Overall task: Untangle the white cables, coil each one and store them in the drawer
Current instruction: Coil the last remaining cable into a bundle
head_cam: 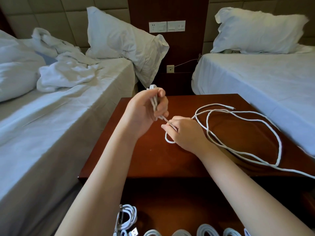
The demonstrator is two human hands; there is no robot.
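At frame centre, the left hand (146, 109) holds a few loops of cable (238, 114) in its grip, the right hand (185, 133) pinches the next stretch, most lies uncoiled on the tabletop (153, 159) at right, and several coils (127, 217) sit in the drawer (170, 206) at bottom.

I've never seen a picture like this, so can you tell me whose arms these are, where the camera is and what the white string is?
There is no machine here, just a person. The one picture comes from a camera worn on their head, looking down, so you see only their arms. The string is a white cable. The left hand grips the part folded into loops, and the right hand pinches it just beyond. The rest lies loose on the brown bedside table, between the left bed and the right bed. At the bottom, more cables, already coiled, lie in what looks like the open drawer.
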